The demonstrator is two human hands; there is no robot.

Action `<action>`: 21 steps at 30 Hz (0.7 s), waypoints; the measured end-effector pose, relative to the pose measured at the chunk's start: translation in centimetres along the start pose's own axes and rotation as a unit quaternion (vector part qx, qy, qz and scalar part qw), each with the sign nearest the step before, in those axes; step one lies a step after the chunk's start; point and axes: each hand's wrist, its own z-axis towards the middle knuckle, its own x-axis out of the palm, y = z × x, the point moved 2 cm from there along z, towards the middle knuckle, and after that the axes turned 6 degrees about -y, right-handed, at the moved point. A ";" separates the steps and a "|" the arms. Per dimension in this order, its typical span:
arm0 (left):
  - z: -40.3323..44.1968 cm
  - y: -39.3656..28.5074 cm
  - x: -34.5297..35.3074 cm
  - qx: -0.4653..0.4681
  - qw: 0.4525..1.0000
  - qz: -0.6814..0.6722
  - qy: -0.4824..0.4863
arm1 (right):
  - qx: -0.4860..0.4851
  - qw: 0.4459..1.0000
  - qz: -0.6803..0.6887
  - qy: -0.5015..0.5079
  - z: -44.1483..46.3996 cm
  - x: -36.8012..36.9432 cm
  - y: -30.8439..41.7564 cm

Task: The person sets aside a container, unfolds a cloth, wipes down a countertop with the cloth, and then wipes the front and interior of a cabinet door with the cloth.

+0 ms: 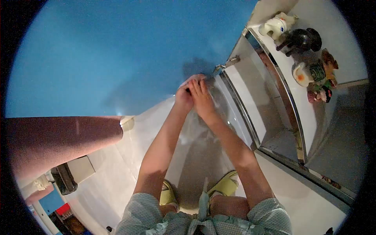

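Observation:
My left hand [184, 97] and my right hand [202, 98] meet at the lower edge of a large flat blue surface [129, 51]. The left fingers are curled in, mostly hidden. Stretched fingers of the right hand lie over and against the left. Beyond the fingertips shows a pale pinkish patch [192, 78], perhaps cloth; whether it is held cannot be made out. A shadow of the hands falls on the blue surface just above them.
To the right stands a glass-fronted cabinet [290, 107] with figurines on its top, among them a white elephant [279, 25] and a dark elephant [300, 41]. A pink fabric-covered piece [74, 141] is at left. Yellow-green slippers [225, 184] are on my feet below.

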 end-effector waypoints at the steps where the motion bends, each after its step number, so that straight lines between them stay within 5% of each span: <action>1: -0.5 -0.4 0.4 0.010 0.998 0.040 -0.039 | 0.004 1.000 0.009 0.004 -0.2 0.4 0.5; 2: -1.1 -0.8 0.1 -0.047 0.966 0.079 -0.241 | -0.027 0.999 0.018 0.007 -0.4 0.7 1.0; 5: -3.4 -2.2 -4.5 -0.014 0.900 0.055 -0.432 | -0.094 0.992 0.086 0.017 -0.9 1.3 2.8; 8: -4.1 -2.2 -12.8 -0.076 0.976 -0.183 -0.086 | -0.101 0.993 0.051 0.042 -1.0 1.4 3.1; 11: -2.4 -1.0 -5.2 -0.028 0.933 0.014 -0.358 | -0.048 0.994 0.078 0.056 -1.5 0.8 2.1; 14: 0.4 1.7 -6.8 -0.102 0.980 -0.126 -0.115 | 0.038 0.995 0.085 0.021 -1.5 0.4 -0.8; 17: 3.9 5.4 -5.3 -0.103 0.963 -0.250 -0.005 | 0.119 0.988 0.101 0.015 -1.4 -0.7 -3.8; 18: 5.2 6.8 -7.8 -0.083 0.978 -0.133 -0.140 | 0.117 0.988 0.100 0.011 -1.3 -1.1 -4.7; 21: 6.2 7.7 -6.8 -0.110 0.954 -0.187 -0.209 | 0.085 0.994 0.067 0.024 -1.7 -1.4 -6.4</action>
